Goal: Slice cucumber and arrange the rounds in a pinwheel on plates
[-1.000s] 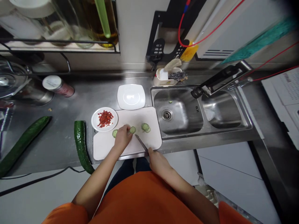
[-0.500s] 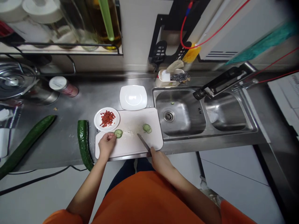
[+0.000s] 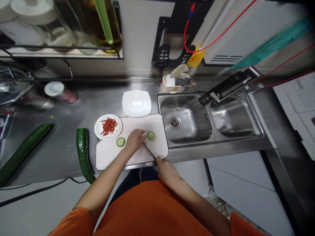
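A white cutting board (image 3: 108,157) lies on the steel counter. My left hand (image 3: 134,141) is over its middle, fingers loosely curled and slightly apart, with the tips close to thin overlapping cucumber slices (image 3: 151,135) on the right. No held item shows in it. Another small group of cucumber slices (image 3: 120,142) lies behind my left wrist, on the board's left part. My right hand (image 3: 168,172) is closed around the handle of a knife (image 3: 149,151), whose blade slants up-left onto the board. Part of the board is hidden under my left forearm.
A round white plate (image 3: 96,131) with chopped red pieces overlaps the board's upper left corner. Behind the board is a square white plate (image 3: 136,103). A cut cucumber (image 3: 83,150) and a long cucumber (image 3: 26,150) lie left. To the right is a double sink (image 3: 187,124).
My left hand has moved right, from the left cucumber slices to beside the right ones, leaving the left slices on the board. My right hand and the knife stay nearly in place. The view has shifted slightly.
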